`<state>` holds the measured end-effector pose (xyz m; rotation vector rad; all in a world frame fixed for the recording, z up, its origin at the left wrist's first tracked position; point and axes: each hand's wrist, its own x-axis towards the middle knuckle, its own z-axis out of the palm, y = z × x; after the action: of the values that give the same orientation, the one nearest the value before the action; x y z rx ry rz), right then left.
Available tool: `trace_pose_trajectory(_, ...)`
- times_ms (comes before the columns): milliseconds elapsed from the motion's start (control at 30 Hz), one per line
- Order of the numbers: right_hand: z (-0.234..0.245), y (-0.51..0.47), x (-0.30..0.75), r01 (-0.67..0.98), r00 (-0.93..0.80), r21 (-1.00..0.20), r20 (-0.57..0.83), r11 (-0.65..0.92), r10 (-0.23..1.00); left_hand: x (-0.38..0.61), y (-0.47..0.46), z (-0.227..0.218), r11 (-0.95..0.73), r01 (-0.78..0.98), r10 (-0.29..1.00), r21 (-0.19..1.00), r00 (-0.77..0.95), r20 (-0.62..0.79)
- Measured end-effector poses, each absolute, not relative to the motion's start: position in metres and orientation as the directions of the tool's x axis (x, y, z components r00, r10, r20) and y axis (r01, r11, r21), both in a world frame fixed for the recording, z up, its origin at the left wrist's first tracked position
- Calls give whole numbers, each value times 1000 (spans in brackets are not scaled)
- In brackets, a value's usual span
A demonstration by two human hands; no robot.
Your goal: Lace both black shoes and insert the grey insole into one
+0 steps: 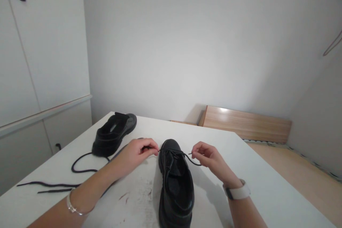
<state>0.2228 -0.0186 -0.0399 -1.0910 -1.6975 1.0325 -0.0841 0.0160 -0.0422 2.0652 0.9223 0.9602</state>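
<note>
A black lace-up shoe [177, 188] stands on the white table in front of me, its toe pointing away. At its left, my left hand [143, 151] pinches a black shoelace close to the eyelets. On the other side my right hand [207, 155] is closed on the shoelace [192, 163], whose tip pokes out from the fingers. The lace loops slackly between the shoe and that hand. A silver bangle circles my left wrist, and a pale-banded watch my right.
A second black shoe [114, 131], its tongue raised, stands at the table's back left. Loose black laces [50, 185] lie at the left, partly behind my forearm. White cabinets [45, 60] flank the table [133, 206]; a wooden headboard [248, 123] is beyond it at right.
</note>
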Motion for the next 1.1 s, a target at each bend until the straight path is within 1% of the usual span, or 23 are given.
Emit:
trace_pose_trajectory(100, -43, -18, 218, 269, -316, -917, 205, 294, 926, -66, 9, -52, -556, 327, 783, 764, 514, 350)
trace_pose_trajectory(233, -47, -18, 217, 309, -355, -895, 204, 320, 912, -54, 4, -61, -535, 266, 784, 802, 511, 353)
trace_pose_trajectory(300, -47, -18, 216, 340, -360, -879, 206, 334, 910, -52, 4, -64, -536, 260, 785, 803, 503, 361)
trace_pose_trajectory(467, -45, -19, 217, 420, -382, -828, 209, 371, 900, -51, 5, -68, -615, 357, 771, 703, 459, 442)
trace_pose_trajectory(567, -44, -19, 217, 445, -396, -817, 189, 368, 899, -50, 4, -66, -634, 365, 762, 681, 442, 473)
trace_pose_trajectory(867, -48, -18, 213, 431, -412, -817, 199, 383, 889, -44, -3, -59, -621, 372, 778, 690, 403, 483)
trace_pose_trajectory(1100, -47, -18, 212, 458, -393, -800, 209, 388, 895, -49, 5, -64, -683, 292, 719, 669, 425, 550)
